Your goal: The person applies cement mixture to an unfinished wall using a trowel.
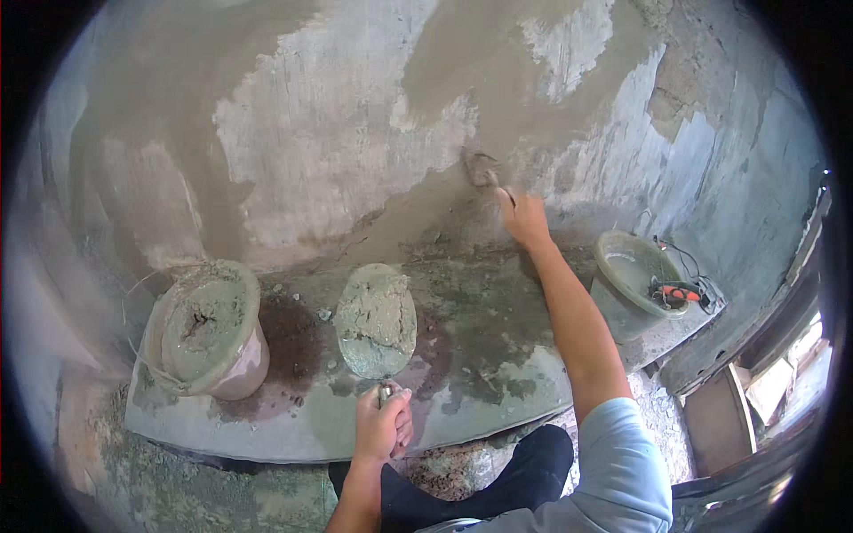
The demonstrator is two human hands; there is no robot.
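Observation:
My left hand (380, 422) is closed around the handle of a large oval trowel (373, 357), which lies level over the ledge in front of me. A thick heap of wet grey mortar (378, 306) covers most of its blade. Farther off, my right arm reaches up to the wall (329, 115). My right hand (526, 219) grips a small trowel (482, 169) by its handle. Its mortar-smeared blade is against the wall, at the edge of a damp, freshly coated patch. Darker wet mortar and paler bare areas alternate across the wall.
On the ledge (311, 425), a bucket (244, 360) of mortar stands at left. Another bucket (613, 306) at right has an orange-and-black tool (680, 292) with a cord at its rim. Crumbs and wet stains spot the ledge. My legs (524, 466) are by its front edge.

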